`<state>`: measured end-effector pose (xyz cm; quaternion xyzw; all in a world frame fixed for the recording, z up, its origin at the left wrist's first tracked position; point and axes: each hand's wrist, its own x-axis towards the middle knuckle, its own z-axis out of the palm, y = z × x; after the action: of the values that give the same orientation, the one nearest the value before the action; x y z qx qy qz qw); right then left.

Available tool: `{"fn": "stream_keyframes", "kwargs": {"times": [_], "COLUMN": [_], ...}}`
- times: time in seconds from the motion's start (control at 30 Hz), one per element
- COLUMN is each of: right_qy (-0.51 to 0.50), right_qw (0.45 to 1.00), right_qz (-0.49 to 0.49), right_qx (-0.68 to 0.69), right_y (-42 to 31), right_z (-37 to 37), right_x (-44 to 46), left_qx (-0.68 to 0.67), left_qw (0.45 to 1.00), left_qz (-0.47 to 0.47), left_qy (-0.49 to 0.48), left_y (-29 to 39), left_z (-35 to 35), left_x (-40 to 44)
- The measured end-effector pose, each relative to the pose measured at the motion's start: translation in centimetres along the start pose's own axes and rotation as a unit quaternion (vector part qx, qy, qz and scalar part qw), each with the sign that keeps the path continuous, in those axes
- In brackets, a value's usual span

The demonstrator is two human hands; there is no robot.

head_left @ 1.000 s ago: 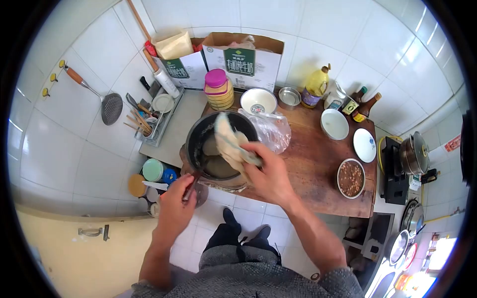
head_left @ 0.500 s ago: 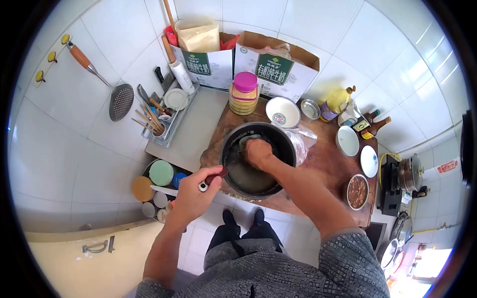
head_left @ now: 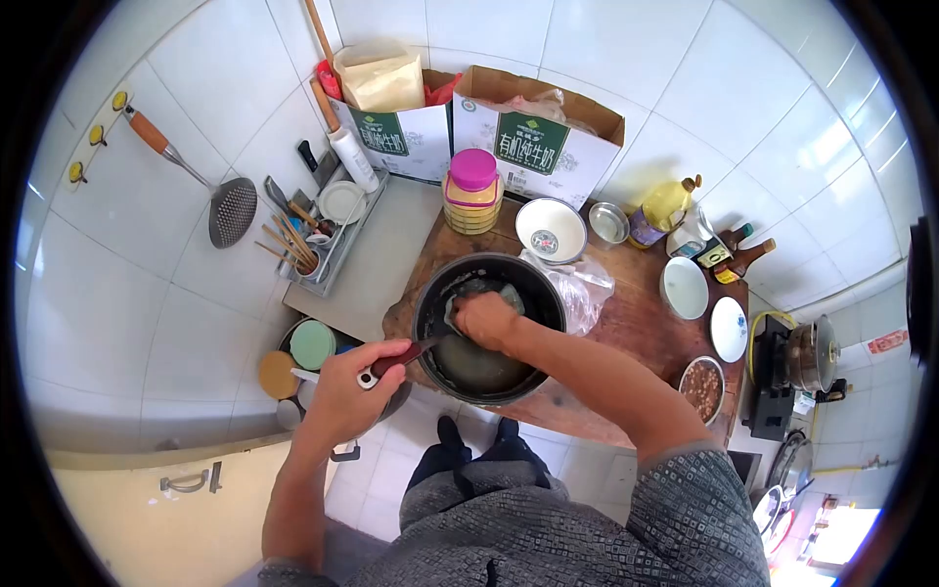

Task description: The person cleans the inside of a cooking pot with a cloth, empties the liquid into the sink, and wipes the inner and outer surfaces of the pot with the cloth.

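Note:
A large dark pot (head_left: 554, 364) stands at the front of the wooden board, with cloudy pale stuff (head_left: 479, 370) in its bottom. My right hand (head_left: 487, 318) reaches inside, fingers curled against a pale greyish, translucent-looking piece (head_left: 511, 297) by the far wall. What that piece is I cannot make out. At the pot's left rim, my left hand (head_left: 342, 386) is closed around a dark red handle (head_left: 403, 360) with a white end. Its dark metal part points over the rim into the pot; its far end is hard to see.
Behind the pot are a pink-lidded jar (head_left: 473, 191), a white bowl (head_left: 550, 230) and a crumpled plastic bag (head_left: 585, 293). To the right stand an oil bottle (head_left: 665, 210), a pale bowl (head_left: 684, 288), a plate (head_left: 728, 330) and a bowl of brown bits (head_left: 701, 389). A utensil rack (head_left: 342, 240) sits left.
Both hands and the pot appear slightly further left and lower, partly as the view shifts. The handle in my left hand points more nearly level. More of the pale piece shows beside my right hand.

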<state>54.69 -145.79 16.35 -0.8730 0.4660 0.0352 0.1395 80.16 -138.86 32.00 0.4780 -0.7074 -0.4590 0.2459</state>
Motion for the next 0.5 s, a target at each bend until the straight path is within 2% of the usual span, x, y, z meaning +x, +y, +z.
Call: {"fn": "stream_keyframes", "kwargs": {"times": [0.03,0.1,0.17,0.2,0.23,0.27,0.3,0.33,0.37,0.4,0.43,0.47,0.5], "right_qy": [-0.044,-0.03,-0.016,-0.003,0.009,0.009,0.034,0.059,0.059,0.109,0.157,0.156,0.112], "right_qw": [0.996,0.993,0.99,0.982,0.973,0.974,0.987,0.994,0.994,0.992,0.981,0.981,0.992], "right_qz": [0.078,0.1,0.119,0.141,0.163,0.157,0.091,0.026,0.025,-0.044,-0.113,-0.11,-0.059], "right_qx": [0.016,0.049,0.08,0.122,0.164,0.164,0.128,0.091,0.091,0.053,0.015,0.017,0.007], "right_y": [-0.2,-0.4,-0.5,-0.3,-0.3,-0.5,-0.9,-1.0,-1.0,-0.8,-0.7,-0.6,-0.3], "right_z": [-0.4,-1.1,-1.1,-0.9,-0.7,-0.3,0.2,0.6,1.0,1.1,1.2,1.5,1.5], "right_x": [0.2,0.0,-0.1,-0.1,0.1,0.2,0.1,0.1,0.1,0.1,0.0,0.0,0.3], "left_qx": [0.001,0.002,-0.136,-0.156,-0.155,-0.165,-0.174,-0.174,-0.177,-0.177,-0.176,-0.151,-0.124], "left_qw": [1.0,0.998,0.969,0.954,0.955,0.938,0.917,0.917,0.89,0.858,0.857,0.872,0.887], "left_qz": [-0.012,-0.028,-0.16,-0.192,-0.194,-0.251,-0.308,-0.308,-0.34,-0.369,-0.369,-0.363,-0.357], "left_qy": [-0.026,-0.05,-0.133,-0.167,-0.161,-0.173,-0.186,-0.183,-0.248,-0.312,-0.313,-0.29,-0.267], "left_y": [0.1,-0.2,-0.6,0.4,0.7,0.7,0.7,0.5,0.3,0.3,0.5,0.6,0.8], "left_z": [-0.3,-1.1,-1.8,-2.0,-2.0,-1.8,-1.8,-1.7,-1.6,-1.4,-1.0,-0.6,-0.3], "left_x": [0.0,-0.1,0.5,0.9,1.5,2.1,2.5,3.2,3.9,4.4,4.4,4.0,3.7]}}
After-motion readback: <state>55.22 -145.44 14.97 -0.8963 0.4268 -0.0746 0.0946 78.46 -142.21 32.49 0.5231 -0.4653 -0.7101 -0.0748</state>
